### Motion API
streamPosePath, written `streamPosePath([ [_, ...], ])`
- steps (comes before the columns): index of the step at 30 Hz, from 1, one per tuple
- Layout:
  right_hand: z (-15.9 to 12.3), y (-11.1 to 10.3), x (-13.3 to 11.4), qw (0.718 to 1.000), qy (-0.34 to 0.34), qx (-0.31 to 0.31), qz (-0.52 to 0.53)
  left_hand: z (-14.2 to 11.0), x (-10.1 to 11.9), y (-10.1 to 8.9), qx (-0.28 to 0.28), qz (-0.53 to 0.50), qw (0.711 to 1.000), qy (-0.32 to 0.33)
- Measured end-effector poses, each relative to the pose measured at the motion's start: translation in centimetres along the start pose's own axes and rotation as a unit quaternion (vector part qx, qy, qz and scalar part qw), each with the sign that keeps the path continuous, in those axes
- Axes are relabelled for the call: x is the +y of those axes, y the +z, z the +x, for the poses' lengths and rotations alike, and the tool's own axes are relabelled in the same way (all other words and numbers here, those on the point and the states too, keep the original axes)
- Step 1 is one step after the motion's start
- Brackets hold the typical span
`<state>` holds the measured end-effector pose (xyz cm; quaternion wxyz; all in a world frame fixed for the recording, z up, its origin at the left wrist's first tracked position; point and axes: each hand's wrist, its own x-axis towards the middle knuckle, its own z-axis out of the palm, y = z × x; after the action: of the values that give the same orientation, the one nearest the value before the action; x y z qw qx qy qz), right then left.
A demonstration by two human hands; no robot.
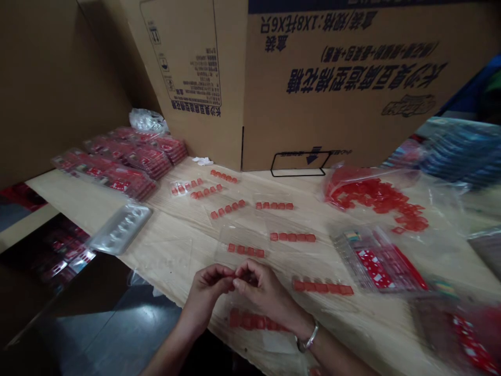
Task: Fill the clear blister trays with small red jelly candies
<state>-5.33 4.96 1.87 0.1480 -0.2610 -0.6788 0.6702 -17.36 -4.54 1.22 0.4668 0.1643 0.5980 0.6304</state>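
Head view, hands (pixel 264 290) over wooden table (pixel 176 261), cardboard cartons (pixel 344 89)

Gaps between red cube rows (pixel 293 237) — carton (pixel 344 89) behind

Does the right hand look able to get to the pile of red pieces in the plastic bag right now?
Probably yes. The right hand is working close to the left hand, but on the way to the pile of red pieces only low rows of red pieces lie flat; nothing tall seems to block it.
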Motion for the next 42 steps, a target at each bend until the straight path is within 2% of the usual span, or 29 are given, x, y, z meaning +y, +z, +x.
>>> streamPosePath([
  [4,0.4,0.5,1.0,0.997,-0.009,-0.02,0.069,0.2,-0.4,-0.4,0.003,0.014,1.0,0.006],
  [7,0.5,1.0,1.1,0.999,-0.042,-0.016,0.029,0.3,-0.2,-1.1,-0.017,-0.023,1.0,0.003],
  [9,1.0,1.2,0.6,0.998,-0.057,-0.038,0.006,0.5,0.1,-1.6,-0.049,-0.056,0.997,-0.016],
  [11,2.1,1.0,-0.1,0.995,-0.073,-0.055,-0.046,0.9,0.5,-2.1,-0.06,-0.046,0.997,-0.012],
  [13,4.1,0.6,-0.7,0.977,-0.117,-0.037,-0.172,1.3,0.8,-2.7,-0.011,0.041,0.998,0.053],
  [14,5.2,0.4,-0.9,0.956,-0.143,-0.025,-0.253,1.5,0.8,-3.0,0.03,0.106,0.988,0.106],
  [16,7.4,0.0,-0.8,0.896,-0.179,-0.03,-0.405,1.8,0.7,-3.9,0.111,0.241,0.941,0.212],
  [18,9.1,-0.1,-0.5,0.848,-0.184,-0.066,-0.492,1.8,0.4,-5.2,0.165,0.359,0.873,0.285],
  [20,10.0,0.0,-0.1,0.83,-0.177,-0.09,-0.522,1.6,-0.2,-6.8,0.202,0.472,0.796,0.321],
  [22,10.3,0.3,0.1,0.828,-0.172,-0.094,-0.526,1.3,-0.9,-8.5,0.221,0.571,0.719,0.329],
  [24,10.3,0.4,0.1,0.825,-0.167,-0.095,-0.532,0.9,-1.6,-10.0,0.205,0.637,0.67,0.322],
  [28,10.4,0.8,-0.4,0.822,-0.151,-0.095,-0.54,0.4,-2.5,-11.0,0.161,0.678,0.637,0.33],
  [31,10.6,1.1,-0.9,0.819,-0.135,-0.096,-0.55,0.5,-2.7,-10.0,0.2,0.691,0.601,0.35],
  [33,10.7,1.4,-1.1,0.817,-0.128,-0.097,-0.554,0.9,-2.6,-9.0,0.187,0.697,0.582,0.374],
  [37,10.8,1.6,-0.6,0.823,-0.129,-0.092,-0.545,2.0,-2.1,-7.6,0.085,0.712,0.585,0.379],
  [39,10.5,1.8,-0.4,0.828,-0.131,-0.085,-0.538,2.2,-1.8,-7.9,0.067,0.706,0.59,0.385],
  [42,9.3,1.6,-1.0,0.831,-0.138,-0.067,-0.535,1.9,-2.2,-9.4,0.066,0.67,0.602,0.43],
])
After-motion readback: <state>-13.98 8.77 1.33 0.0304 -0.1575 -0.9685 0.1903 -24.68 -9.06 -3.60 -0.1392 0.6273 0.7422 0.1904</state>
